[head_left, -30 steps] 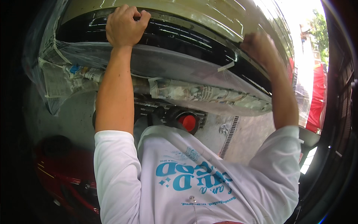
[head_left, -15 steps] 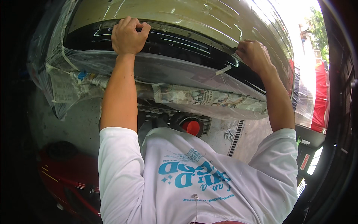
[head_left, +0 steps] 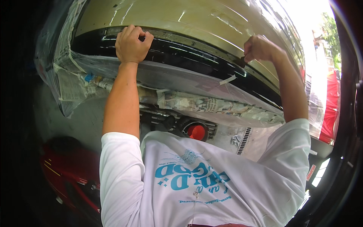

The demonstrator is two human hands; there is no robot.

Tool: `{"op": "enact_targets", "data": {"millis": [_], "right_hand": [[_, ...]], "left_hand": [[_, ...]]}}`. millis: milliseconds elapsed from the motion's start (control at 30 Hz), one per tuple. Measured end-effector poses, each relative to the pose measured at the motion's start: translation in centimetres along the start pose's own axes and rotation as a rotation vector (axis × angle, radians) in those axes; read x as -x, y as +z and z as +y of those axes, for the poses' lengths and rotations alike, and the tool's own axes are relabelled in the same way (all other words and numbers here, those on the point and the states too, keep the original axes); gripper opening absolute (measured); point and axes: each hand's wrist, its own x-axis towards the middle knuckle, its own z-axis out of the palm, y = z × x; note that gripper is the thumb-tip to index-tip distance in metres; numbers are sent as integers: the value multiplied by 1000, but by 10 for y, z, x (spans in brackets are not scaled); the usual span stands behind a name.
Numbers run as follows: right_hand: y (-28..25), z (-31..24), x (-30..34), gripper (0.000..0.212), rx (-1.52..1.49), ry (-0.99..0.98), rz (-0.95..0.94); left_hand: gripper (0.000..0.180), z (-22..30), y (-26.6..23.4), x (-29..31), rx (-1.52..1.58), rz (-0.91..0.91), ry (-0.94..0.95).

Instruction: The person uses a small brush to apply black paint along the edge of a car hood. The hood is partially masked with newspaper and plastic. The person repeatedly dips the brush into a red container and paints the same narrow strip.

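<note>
A car body panel [head_left: 166, 13], olive-gold and glossy with wet-looking streaks, curves across the top. Along its lower edge runs a narrow greyish strip, above a shiny black band [head_left: 181, 53]. My left hand [head_left: 133, 45] is closed at the strip's left part, fingers curled and knuckles up; whatever they may hold is hidden. Toward the right end, my right hand [head_left: 262, 49] pinches a small dark flat piece [head_left: 239, 62], which lies against the strip. Just below the black band hangs clear plastic sheeting [head_left: 170, 72], with a short pale tape tab [head_left: 227, 80] stuck on it.
Newspaper masking [head_left: 204, 103] wraps the part below the plastic. Under it, a round black object with a red centre [head_left: 196, 132] stands near a floor drain grate [head_left: 244, 140]. A dark red vehicle [head_left: 68, 178] is at lower left. Red sheeting [head_left: 331, 102] hangs at right.
The view has shifted slightly. My right hand has lifted and turned, with the dark piece now showing more below its fingers. My left hand keeps its place on the strip.
</note>
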Motion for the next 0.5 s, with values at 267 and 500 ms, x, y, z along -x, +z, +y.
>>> {"op": "enact_targets", "data": {"millis": [267, 500], "right_hand": [[48, 14, 48, 19, 124, -11, 462], [42, -29, 26, 14, 337, -49, 415]], "left_hand": [[24, 17, -2, -10, 20, -30, -23], [22, 11, -2, -3, 21, -15, 10]]}}
